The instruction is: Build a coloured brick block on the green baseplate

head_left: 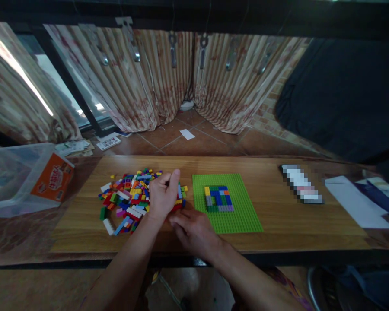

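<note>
A loose heap of building bricks point(134, 203) in many colours lies on the left half of the wooden board. Over the heap's right side is my left hand point(164, 192), its fingers curled in and its thumb pointing up; whatever it may hold is hidden. My right hand point(194, 229) is closed at the near right edge of the heap, fingertips beside some red bricks, and I cannot make out anything in them. To its upper right, a green baseplate point(244, 211) carries a low block of joined bricks point(219, 198) in blue, green, yellow, grey and purple.
A clear plastic tub point(16, 172) with an orange label stands at the far left. On the wooden board point(272, 220), a phone-like object point(301, 183), blurred out, lies to the right. Beyond it are white paper point(356, 201) and a dark blue item point(376, 196). Metal clips hang above.
</note>
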A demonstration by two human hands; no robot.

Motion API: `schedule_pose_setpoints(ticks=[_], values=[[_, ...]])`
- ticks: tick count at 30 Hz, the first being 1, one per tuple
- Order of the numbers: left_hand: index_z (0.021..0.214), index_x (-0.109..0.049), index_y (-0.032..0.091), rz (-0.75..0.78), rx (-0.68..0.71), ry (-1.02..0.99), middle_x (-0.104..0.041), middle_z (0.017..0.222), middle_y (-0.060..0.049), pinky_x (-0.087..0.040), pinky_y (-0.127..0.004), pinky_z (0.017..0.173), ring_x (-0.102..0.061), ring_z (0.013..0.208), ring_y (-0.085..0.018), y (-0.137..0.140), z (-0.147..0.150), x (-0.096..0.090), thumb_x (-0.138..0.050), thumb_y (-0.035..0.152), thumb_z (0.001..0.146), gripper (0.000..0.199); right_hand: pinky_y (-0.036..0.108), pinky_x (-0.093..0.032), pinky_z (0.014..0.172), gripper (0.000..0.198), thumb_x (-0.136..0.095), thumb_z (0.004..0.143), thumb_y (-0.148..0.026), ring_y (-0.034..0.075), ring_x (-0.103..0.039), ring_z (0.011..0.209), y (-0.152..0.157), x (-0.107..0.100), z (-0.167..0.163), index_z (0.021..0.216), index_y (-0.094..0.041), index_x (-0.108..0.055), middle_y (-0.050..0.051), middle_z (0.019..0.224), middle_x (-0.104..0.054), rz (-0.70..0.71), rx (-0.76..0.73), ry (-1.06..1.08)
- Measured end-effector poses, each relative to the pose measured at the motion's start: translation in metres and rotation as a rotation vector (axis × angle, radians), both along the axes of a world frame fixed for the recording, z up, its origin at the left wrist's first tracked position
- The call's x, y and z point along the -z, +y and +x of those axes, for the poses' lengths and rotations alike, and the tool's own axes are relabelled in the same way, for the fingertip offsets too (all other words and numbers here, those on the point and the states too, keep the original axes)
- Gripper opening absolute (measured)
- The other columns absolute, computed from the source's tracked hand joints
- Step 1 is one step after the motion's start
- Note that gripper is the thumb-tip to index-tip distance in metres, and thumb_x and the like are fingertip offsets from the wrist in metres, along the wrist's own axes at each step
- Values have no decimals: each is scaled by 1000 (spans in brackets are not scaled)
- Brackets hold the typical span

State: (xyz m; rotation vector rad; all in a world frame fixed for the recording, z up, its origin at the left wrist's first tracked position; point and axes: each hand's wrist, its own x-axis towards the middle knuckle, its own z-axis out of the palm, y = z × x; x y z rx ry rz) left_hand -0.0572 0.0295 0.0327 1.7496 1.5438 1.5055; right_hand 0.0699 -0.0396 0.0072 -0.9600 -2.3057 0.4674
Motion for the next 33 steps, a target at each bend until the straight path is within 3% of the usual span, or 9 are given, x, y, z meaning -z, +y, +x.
schedule_pose_setpoints(ticks=[14, 17, 21, 23, 27, 33], values=[[53, -27, 18, -15, 49, 16, -25, 52, 5, -23, -24, 49, -26, 50, -8, 0, 2, 2, -52, 36, 89, 47, 26, -45, 70, 17, -48, 92, -20, 14, -63, 75, 6, -6, 7, 91, -20, -65, 3, 81, -69, 3, 59, -14], [53, -29, 18, -11, 52, 19, -27, 51, 5, -24, -24, 49, -28, 50, -8, 0, 1, 2, -52, 35, 89, 46, 25, -46, 69, 20, -48, 93, -23, 14, -64, 73, 19, -16, 29, 87, -21, -67, 3, 79, -70, -42, 206, 61], [51, -29, 18, -8, 57, 16, -27, 50, 5, -24, -24, 50, -28, 49, -8, 1, 2, 2, -53, 34, 88, 46, 28, -48, 74, 19, -52, 88, -21, 17, -66, 80, 44, -26, 82, 93, -18, -70, 5, 90, -73, -174, 639, 231], [51, -29, 18, -16, 68, 8, -27, 50, 5, -24, -24, 49, -28, 49, -8, 1, 3, 1, -53, 33, 88, 46, 30, -49, 72, 19, -54, 84, -18, 19, -67, 77, 54, -25, 107, 92, -16, -72, 7, 87, -73, -248, 777, 142], [50, -30, 18, -41, 84, -13, -27, 50, 6, -24, -24, 49, -28, 48, -8, 1, 6, -2, -54, 32, 88, 47, 30, -48, 74, 19, -57, 79, -12, 20, -67, 81, 63, -13, 132, 90, -14, -73, 9, 88, -74, -338, 828, -27], [49, -30, 18, -49, 88, 18, -27, 48, 6, -24, -24, 48, -28, 47, -7, 1, 7, -1, -54, 33, 87, 47, 27, -48, 71, 19, -58, 77, -11, 17, -67, 77, 64, -1, 128, 89, -16, -72, 6, 83, -74, -425, 810, -4]])
